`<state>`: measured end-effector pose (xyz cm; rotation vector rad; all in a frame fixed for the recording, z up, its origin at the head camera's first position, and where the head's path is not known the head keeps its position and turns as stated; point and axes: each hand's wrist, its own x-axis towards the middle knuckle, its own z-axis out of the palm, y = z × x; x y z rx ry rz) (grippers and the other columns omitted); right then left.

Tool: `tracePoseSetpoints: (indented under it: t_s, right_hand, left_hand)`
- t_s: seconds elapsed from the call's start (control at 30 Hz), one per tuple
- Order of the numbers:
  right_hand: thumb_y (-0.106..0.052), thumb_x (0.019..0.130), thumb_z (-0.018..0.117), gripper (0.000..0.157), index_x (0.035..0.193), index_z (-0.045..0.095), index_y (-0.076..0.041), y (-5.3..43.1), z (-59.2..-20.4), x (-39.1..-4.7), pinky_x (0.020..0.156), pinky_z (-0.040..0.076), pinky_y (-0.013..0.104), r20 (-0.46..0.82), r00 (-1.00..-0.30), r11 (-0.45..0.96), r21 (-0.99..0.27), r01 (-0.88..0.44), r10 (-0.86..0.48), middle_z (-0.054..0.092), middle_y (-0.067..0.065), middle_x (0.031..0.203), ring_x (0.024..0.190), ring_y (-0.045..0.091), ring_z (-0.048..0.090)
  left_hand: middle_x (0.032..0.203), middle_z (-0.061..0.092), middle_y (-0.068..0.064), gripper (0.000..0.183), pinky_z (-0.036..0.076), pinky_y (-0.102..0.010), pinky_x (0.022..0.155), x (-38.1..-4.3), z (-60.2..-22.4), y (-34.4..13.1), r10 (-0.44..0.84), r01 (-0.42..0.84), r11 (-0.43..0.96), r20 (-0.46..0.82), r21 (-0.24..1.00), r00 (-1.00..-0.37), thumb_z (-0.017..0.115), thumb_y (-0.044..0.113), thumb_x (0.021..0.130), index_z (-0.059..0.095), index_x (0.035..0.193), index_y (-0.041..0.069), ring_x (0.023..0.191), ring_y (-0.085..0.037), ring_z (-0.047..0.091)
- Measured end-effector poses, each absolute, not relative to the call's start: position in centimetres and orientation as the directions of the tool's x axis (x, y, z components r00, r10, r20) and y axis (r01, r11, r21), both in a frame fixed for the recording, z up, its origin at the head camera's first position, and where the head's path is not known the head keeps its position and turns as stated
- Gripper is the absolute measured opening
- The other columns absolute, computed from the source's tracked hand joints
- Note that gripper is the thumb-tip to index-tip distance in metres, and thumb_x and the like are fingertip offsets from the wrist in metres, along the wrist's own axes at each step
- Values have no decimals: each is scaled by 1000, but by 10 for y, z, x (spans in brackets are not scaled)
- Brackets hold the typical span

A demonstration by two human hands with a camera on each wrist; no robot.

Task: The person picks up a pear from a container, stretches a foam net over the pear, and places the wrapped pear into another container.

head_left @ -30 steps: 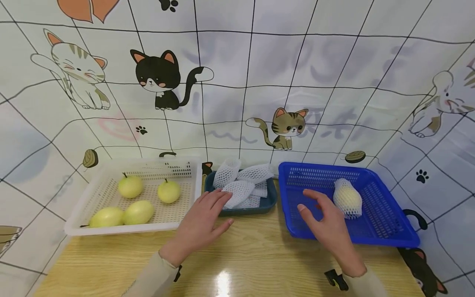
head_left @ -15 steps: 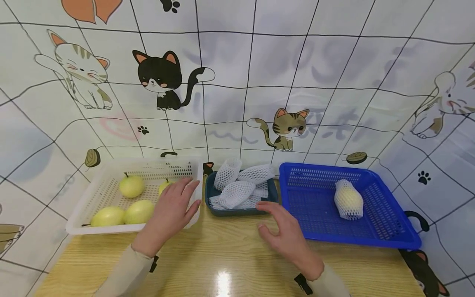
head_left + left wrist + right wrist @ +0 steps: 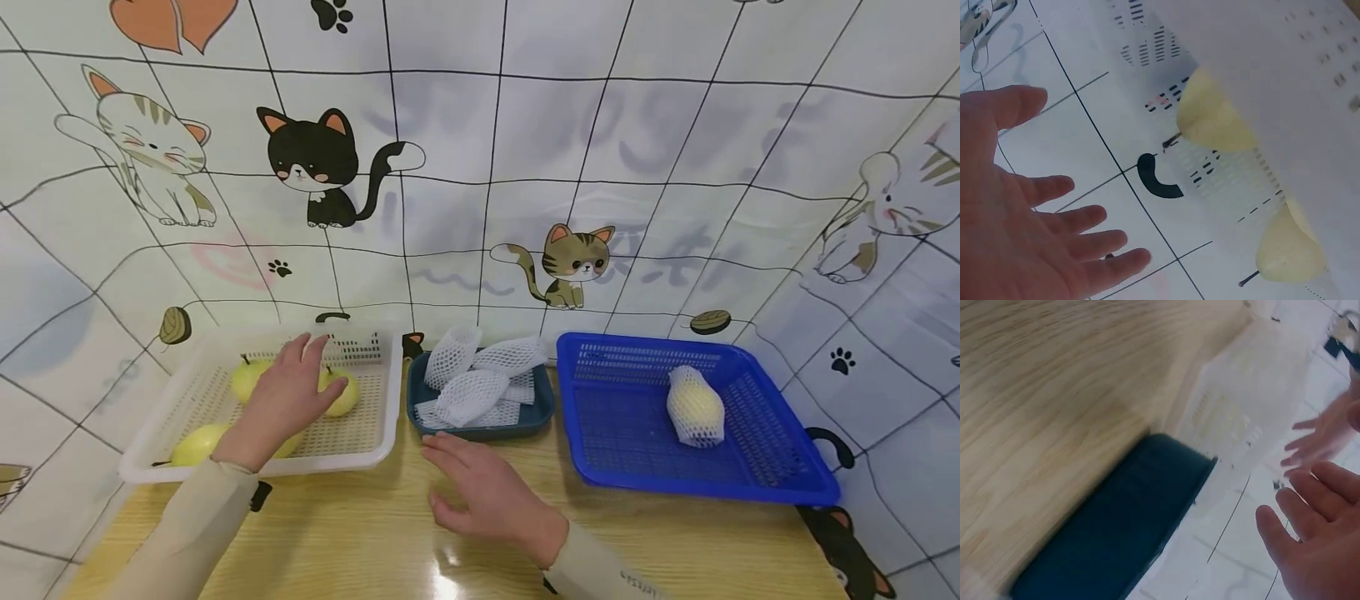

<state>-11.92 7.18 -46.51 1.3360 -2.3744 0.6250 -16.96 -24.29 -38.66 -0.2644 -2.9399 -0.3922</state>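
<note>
My left hand [image 3: 281, 404] is over the white basket [image 3: 386, 417], fingers spread and holding nothing. Below and around it lie several yellow-green pears; one pear [image 3: 343, 393] shows just right of the thumb, another pear [image 3: 198, 444] near the front left corner. In the left wrist view two pears, a pear [image 3: 1213, 115] and a pear [image 3: 1288, 250], show past the basket wall. My right hand [image 3: 491, 504], relaxed and with nothing in it, hovers in front of the dark teal tray [image 3: 540, 417]. White foam net sleeves [image 3: 472, 396] are heaped in that tray.
A blue basket [image 3: 615, 433] stands at the right with one pear in a foam net [image 3: 696, 407] inside. Behind everything rises a wall covering with cat drawings. All three containers stand on a wooden table [image 3: 360, 533].
My left hand has moved left from the teal tray to over the white basket. My right hand has moved left from over the blue basket to in front of the tray.
</note>
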Motion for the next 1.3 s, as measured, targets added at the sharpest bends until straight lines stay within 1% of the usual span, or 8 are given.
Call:
tracePoseSetpoints:
  t_s: [0.1, 0.27, 0.43, 0.7, 0.83, 1.07, 1.17, 1.3]
  right_hand:
    - [-32, 91, 74, 65, 145, 55, -2, 58, -466, -119, 113, 43, 39, 444, -477, 466, -142, -873, -758, 53, 13, 152, 144, 25, 46]
    - [-43, 95, 68, 78, 157, 40, -4, 41, -466, -119, 115, 40, 44, 320, -513, 513, -91, -853, -797, 36, 12, 165, 152, 24, 33]
    - [-46, 97, 66, 85, 162, 29, -6, 34, -471, -120, 117, 37, 46, 251, -544, 548, -62, -834, -801, 21, 9, 171, 156, 23, 23]
    - [-50, 98, 63, 84, 162, 31, -6, 24, -479, -119, 117, 37, 48, 211, -530, 548, 30, -836, -821, 23, 10, 170, 156, 22, 24]
    - [-52, 98, 61, 83, 162, 32, -7, 22, -477, -119, 119, 35, 47, 210, -532, 554, 61, -831, -821, 23, 9, 170, 156, 22, 23]
    - [-52, 98, 61, 83, 162, 32, -8, 18, -474, -119, 119, 34, 45, 173, -544, 560, 62, -826, -821, 22, 8, 171, 156, 20, 22]
    - [-53, 98, 61, 84, 163, 31, -9, 16, -474, -118, 119, 34, 45, 163, -544, 558, 57, -828, -823, 22, 8, 171, 156, 19, 22]
    - [-53, 98, 61, 84, 163, 30, -10, 14, -474, -118, 119, 35, 45, 151, -540, 553, 60, -831, -828, 21, 7, 171, 156, 19, 21]
  left_hand:
    - [151, 26, -47, 81, 43, -72, 97, -180, -384, -253, 145, 156, 940, 58, 303, -988, 64, 36, 100, 28, 151, -16, 135, -64, 33]
    - [153, 20, -48, 91, 33, -73, 107, -200, -385, -263, 181, 121, 904, -111, 411, -977, 61, 42, 102, 17, 154, -19, 139, -64, 26]
    - [153, 25, -47, 98, 31, -71, 110, -221, -392, -261, 188, 96, 882, -157, 461, -970, 63, 48, 99, 16, 155, -18, 140, -62, 28]
    - [150, 35, -45, 103, 35, -68, 110, -248, -409, -266, 170, 66, 890, -193, 451, -966, 67, 52, 97, 19, 153, -19, 137, -61, 36]
    - [153, 31, -43, 106, 35, -69, 110, -256, -403, -272, 184, 53, 909, -284, 414, -941, 66, 58, 96, 19, 155, -17, 138, -60, 36]
    - [161, 19, -37, 114, 26, -71, 114, -265, -404, -273, 191, 15, 927, -436, 375, -880, 70, 63, 90, 19, 158, -12, 145, -58, 24]
    - [160, 22, -38, 112, 33, -70, 111, -267, -411, -273, 177, -22, 924, -476, 382, -861, 76, 57, 88, 21, 158, -11, 142, -59, 30]
    - [156, 34, -36, 92, 48, -64, 99, -267, -417, -270, 167, -54, 917, -502, 395, -848, 81, 43, 88, 38, 155, -3, 129, -57, 48]
